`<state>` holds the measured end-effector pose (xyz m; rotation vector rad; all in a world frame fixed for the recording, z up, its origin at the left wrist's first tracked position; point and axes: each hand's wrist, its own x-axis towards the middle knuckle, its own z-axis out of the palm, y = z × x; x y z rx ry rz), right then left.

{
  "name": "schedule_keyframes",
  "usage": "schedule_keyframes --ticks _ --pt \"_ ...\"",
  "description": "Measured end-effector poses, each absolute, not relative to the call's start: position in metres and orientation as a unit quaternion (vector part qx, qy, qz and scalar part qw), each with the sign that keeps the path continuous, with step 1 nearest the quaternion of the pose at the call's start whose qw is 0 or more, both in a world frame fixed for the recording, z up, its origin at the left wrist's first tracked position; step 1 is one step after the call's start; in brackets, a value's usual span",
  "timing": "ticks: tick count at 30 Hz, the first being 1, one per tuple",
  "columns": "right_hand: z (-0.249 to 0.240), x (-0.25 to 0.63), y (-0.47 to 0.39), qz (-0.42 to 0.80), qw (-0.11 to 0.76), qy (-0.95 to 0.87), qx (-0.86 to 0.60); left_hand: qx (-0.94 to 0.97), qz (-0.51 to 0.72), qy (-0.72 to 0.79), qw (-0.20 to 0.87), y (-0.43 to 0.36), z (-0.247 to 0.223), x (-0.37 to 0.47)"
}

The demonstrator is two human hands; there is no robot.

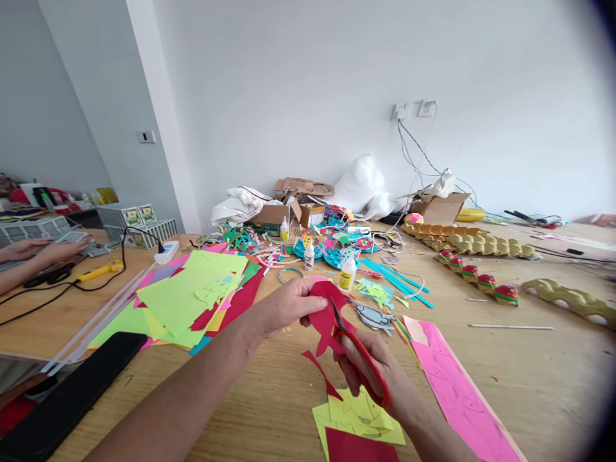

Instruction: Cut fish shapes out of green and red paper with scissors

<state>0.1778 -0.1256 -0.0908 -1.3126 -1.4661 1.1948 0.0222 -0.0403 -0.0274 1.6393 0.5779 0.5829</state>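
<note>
My left hand [299, 303] pinches a red paper cutout [323, 321] by its upper left side, above the wooden table. Red-handled scissors [368, 369] are in my right hand [373, 359], their dark blades lying across the right part of the cutout. A thin curved red paper scrap [321, 373] hangs or lies just below it; I cannot tell which. Yellow paper pieces with pencil lines [359, 414] and a red sheet [359, 447] lie nearest me. To the right is a pink paper strip with drawn outlines [452, 378]. Grey fish cutouts [375, 317] lie beyond my right hand.
Coloured paper sheets [192, 295] are piled at left, near a black phone-like slab [77, 391]. Glue bottles [347, 274] stand before a cluttered craft heap [332, 240]. Egg-carton strips [481, 244] lie at right. Another person's hands [43, 250] work at far left beside a yellow-handled tool [101, 269].
</note>
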Motion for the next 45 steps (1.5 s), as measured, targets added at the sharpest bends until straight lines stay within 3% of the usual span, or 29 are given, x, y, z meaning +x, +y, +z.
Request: schedule_keyframes --ticks 25,45 --pt "-0.0900 0.1766 -0.1247 0.454 0.394 -0.590 -0.539 0.683 0.253 0.234 0.644 -0.0367 -0.0317 0.0207" --pt "-0.0855 0.1760 -0.1263 0.441 0.397 -0.597 -0.540 0.706 0.254 0.251 0.611 -0.0442 -0.0272 0.0252"
